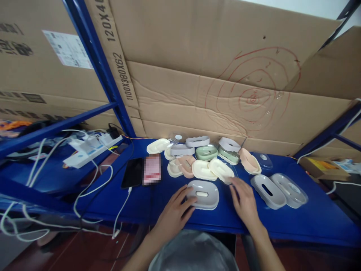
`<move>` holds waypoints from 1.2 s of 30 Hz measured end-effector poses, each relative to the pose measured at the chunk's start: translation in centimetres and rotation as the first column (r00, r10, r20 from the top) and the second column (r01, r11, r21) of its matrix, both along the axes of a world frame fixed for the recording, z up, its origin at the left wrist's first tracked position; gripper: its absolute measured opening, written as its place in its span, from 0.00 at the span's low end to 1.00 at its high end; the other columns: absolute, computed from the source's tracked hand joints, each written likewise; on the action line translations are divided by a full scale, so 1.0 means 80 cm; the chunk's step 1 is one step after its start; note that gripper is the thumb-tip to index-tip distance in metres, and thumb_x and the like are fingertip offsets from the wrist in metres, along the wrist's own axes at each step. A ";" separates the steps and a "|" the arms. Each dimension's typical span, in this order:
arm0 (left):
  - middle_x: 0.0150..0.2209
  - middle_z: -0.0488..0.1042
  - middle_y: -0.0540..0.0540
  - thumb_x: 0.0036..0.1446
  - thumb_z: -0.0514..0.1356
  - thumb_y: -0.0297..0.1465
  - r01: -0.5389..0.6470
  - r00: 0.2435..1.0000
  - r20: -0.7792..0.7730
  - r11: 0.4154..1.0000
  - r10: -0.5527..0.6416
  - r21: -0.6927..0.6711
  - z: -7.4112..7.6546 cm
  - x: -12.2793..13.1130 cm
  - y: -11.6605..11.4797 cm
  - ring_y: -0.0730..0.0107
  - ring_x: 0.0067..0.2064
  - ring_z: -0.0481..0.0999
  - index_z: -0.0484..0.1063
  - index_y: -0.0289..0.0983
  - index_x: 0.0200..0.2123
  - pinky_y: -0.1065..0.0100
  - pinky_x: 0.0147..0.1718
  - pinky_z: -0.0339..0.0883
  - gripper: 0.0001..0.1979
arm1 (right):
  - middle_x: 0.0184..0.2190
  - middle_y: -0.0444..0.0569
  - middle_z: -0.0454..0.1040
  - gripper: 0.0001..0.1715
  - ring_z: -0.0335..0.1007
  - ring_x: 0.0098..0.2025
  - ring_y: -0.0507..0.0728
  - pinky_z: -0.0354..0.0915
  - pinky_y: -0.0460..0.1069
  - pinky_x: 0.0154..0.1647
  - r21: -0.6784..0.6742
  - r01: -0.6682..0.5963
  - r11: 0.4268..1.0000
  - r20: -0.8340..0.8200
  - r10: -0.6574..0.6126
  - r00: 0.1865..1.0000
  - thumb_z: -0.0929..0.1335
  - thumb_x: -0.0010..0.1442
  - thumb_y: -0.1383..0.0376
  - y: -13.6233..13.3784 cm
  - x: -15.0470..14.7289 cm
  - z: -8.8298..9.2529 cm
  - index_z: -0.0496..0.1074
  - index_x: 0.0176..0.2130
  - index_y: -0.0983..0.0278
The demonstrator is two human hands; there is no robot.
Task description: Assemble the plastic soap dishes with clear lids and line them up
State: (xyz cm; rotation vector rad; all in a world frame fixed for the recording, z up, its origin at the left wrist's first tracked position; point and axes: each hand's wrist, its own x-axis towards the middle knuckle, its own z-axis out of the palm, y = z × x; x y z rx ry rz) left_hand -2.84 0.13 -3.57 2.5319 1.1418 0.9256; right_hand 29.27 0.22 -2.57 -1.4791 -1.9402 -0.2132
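Observation:
A light grey oval soap dish [208,205] lies in front of me, with a pale slot at its centre. My left hand [177,206] rests at its left side, fingers apart and fingertips over the rim. My right hand [244,197] reaches forward on the other side, fingers stretched out. Its fingertips are at the near right end of a cream oval tray [221,169]; whether they touch it I cannot tell. A second cream tray [201,170] overlaps that one on the left. Just behind lie a peach tray [186,165] and a green dish [207,152].
At right lie a grey dish with a dark slot [267,191] and a clear-lidded one [290,190]. More grey dishes [197,141] line the cardboard [175,94]. A black phone [132,172], a pink item [152,169], a power strip [93,150] and cables are left.

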 end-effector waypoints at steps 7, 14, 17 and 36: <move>0.69 0.70 0.44 0.71 0.62 0.27 -0.002 1.000 -0.016 1.000 0.002 0.011 0.005 0.000 -0.001 0.51 0.72 0.67 0.76 0.46 0.60 0.47 0.66 0.74 0.17 | 0.54 0.60 0.81 0.25 0.78 0.57 0.70 0.73 0.67 0.58 -0.081 0.087 0.993 0.102 -0.079 0.992 0.64 0.75 0.48 0.036 0.055 -0.001 0.79 0.55 0.62; 0.69 0.70 0.44 0.71 0.61 0.28 -0.002 0.999 -0.032 1.000 0.001 -0.006 0.006 -0.001 -0.001 0.50 0.72 0.67 0.76 0.47 0.60 0.46 0.65 0.75 0.17 | 0.47 0.55 0.82 0.23 0.80 0.50 0.65 0.74 0.62 0.57 -0.111 -0.003 0.994 -0.221 -0.022 0.975 0.66 0.73 0.46 0.039 0.043 0.034 0.79 0.44 0.60; 0.70 0.70 0.45 0.71 0.61 0.28 -0.005 0.999 -0.032 1.000 0.004 -0.012 0.004 -0.001 -0.001 0.50 0.73 0.67 0.76 0.47 0.61 0.46 0.65 0.75 0.18 | 0.43 0.53 0.82 0.24 0.81 0.48 0.64 0.77 0.62 0.55 -0.148 -0.010 0.989 -0.549 -0.074 0.833 0.69 0.70 0.43 0.037 0.037 0.033 0.77 0.43 0.60; 0.69 0.70 0.44 0.71 0.61 0.28 0.016 1.000 0.021 1.000 -0.015 -0.012 0.002 -0.001 -0.001 0.51 0.73 0.65 0.75 0.46 0.60 0.46 0.66 0.73 0.17 | 0.75 0.61 0.56 0.40 0.60 0.73 0.75 0.66 0.72 0.68 -0.171 0.114 0.979 -0.289 -0.160 0.944 0.71 0.66 0.40 0.010 0.016 -0.030 0.71 0.68 0.57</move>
